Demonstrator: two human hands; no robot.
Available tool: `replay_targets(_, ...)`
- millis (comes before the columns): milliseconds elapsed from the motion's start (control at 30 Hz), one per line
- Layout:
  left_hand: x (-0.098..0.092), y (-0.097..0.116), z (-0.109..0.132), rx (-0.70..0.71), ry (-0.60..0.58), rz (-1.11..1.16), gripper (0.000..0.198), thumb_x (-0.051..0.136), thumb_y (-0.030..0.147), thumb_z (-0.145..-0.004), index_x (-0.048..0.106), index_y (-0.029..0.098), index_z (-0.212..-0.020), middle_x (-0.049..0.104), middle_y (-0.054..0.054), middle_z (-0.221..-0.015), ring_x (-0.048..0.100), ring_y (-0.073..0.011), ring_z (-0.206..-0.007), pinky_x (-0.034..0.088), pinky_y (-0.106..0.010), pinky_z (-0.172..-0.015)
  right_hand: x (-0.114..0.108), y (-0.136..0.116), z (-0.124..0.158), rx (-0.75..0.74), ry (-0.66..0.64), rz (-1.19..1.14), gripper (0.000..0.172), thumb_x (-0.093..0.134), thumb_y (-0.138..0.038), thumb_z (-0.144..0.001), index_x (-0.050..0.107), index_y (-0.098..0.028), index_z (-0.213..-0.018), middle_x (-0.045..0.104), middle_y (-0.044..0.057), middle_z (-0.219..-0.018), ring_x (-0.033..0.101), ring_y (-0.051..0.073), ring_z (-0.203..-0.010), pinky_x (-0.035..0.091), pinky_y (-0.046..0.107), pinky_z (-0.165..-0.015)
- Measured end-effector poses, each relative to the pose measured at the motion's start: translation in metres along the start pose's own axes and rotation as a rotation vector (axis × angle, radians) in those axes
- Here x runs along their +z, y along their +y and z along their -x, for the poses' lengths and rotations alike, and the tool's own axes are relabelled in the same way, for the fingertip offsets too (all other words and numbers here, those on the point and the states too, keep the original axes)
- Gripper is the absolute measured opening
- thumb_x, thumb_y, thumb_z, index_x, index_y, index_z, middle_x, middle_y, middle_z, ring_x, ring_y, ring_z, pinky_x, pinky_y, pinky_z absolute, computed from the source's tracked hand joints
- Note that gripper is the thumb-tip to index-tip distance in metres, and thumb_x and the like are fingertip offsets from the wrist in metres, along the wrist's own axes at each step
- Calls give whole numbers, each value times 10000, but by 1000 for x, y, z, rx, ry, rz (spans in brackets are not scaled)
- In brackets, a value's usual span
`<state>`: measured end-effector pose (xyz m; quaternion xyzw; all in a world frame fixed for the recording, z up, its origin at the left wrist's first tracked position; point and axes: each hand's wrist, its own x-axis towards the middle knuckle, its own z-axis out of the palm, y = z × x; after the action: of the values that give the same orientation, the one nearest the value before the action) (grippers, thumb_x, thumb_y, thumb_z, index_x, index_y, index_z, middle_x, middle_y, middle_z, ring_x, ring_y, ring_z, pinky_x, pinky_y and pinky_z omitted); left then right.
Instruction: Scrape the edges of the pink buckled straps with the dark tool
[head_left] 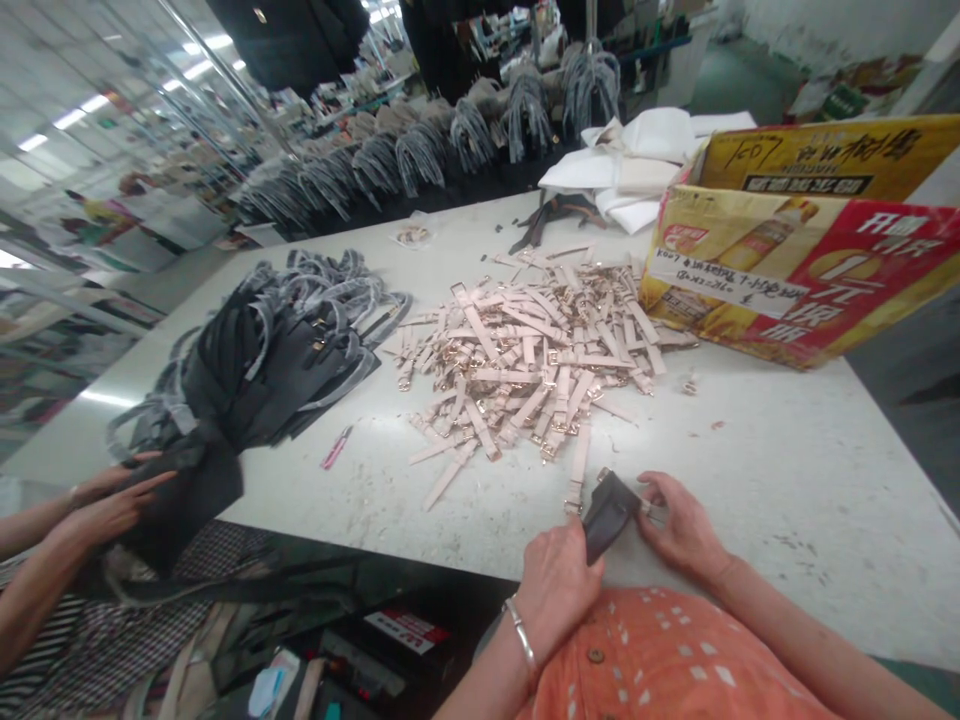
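Observation:
My left hand (559,570) is closed around a dark grey leather-like piece (609,515), folded over, with a small metal fitting at its upper end. My right hand (684,528) sits at the right edge of that piece, thumb and fingers curled together around something small and pale that I cannot make out. Just beyond my left hand lies a pale pink strap (580,460) with a metal buckle. It belongs to the edge of a large heap of pale pink buckled straps (525,370) in mid-table.
A co-worker's hands (112,505) hold a dark bag part at left, beside piled dark bags (277,350) with wrapped handles. A pink cutter (337,447) lies on the white table (757,500). A yellow and red carton (795,270) stands at right, near white packets (630,165).

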<state>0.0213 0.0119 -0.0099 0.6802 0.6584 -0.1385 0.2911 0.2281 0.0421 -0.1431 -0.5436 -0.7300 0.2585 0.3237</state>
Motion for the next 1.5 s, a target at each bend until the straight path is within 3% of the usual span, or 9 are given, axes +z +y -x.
replay_targets(200, -2, -3, -12, -37, 66, 9, 353, 396, 447, -873, 543, 204, -1082, 682, -84, -961, 640, -215, -880, 434, -281, -713, -2, -5, -3, 13, -2, 24, 377, 545, -225, -757, 474, -170, -1122, 585, 42, -831, 559, 199, -768, 490, 347, -736)
replay_targets(333, -2, -17, -6, -56, 108, 7, 302, 430, 421, -847, 563, 202, -1006, 685, -80, -919, 642, -212, -840, 423, -271, -670, -5, -14, -6, -79, -69, 99, 270, 532, -257, -817, 544, -180, -1075, 606, 83, -926, 557, 231, -854, 462, 378, -782)
replay_targets(433, -5, -28, 0, -85, 109, 30, 296, 449, 432, -830, 566, 200, -972, 684, -74, -901, 638, -206, -822, 414, -261, -646, -5, -19, -9, -81, -70, 130, 168, 500, -279, -872, 605, -188, -965, 608, 71, -833, 554, 220, -791, 450, 362, -741)
replay_targets(533, -8, -36, 5, -106, 90, 55, 289, 444, 431, -829, 564, 201, -958, 680, -67, -891, 632, -197, -808, 410, -254, -644, -7, -18, -12, -84, -42, 129, 158, 497, -269, -883, 636, -194, -878, 603, 62, -793, 552, 204, -771, 443, 327, -703)
replay_targets(667, -10, -42, 13, -114, 72, 77, 314, 438, 448, -829, 563, 193, -963, 676, -73, -884, 629, -199, -809, 413, -252, -653, -16, -9, -10, -190, -27, 244, 189, 478, -221, -893, 666, -207, -892, 626, 74, -889, 552, 211, -848, 429, 333, -737)
replay_targets(833, -9, -42, 21, -78, 33, 52, 307, 444, 435, -822, 571, 187, -949, 673, -68, -872, 628, -194, -813, 417, -247, -657, -23, -1, 6, -331, -90, 277, 228, 472, -213, -912, 658, -234, -1043, 636, 83, -979, 551, 222, -896, 429, 360, -749)
replay_targets(967, -5, -40, 22, -53, -10, 11, 304, 439, 432, -816, 579, 195, -944, 673, -71, -873, 628, -211, -820, 433, -268, -676, -22, -2, 16, -307, -122, 217, 242, 485, -241, -911, 631, -241, -1105, 626, 91, -1033, 554, 234, -938, 450, 384, -765)
replay_targets(1200, -3, -40, 19, -23, -34, -16, 318, 431, 434, -825, 569, 197, -987, 668, -72, -906, 625, -215, -853, 440, -276, -703, -20, -10, 3, -245, -124, 161, 210, 502, -315, -914, 649, -221, -1031, 625, 89, -949, 557, 228, -878, 450, 391, -747)
replay_targets(1500, -6, -34, 14, 0, -25, -13, 303, 434, 390, -817, 571, 191, -1001, 669, -79, -918, 629, -230, -866, 448, -296, -717, -14, -15, -10, -323, -138, 87, 175, 500, -289, -916, 660, -220, -904, 639, 66, -865, 561, 207, -828, 414, 369, -732)
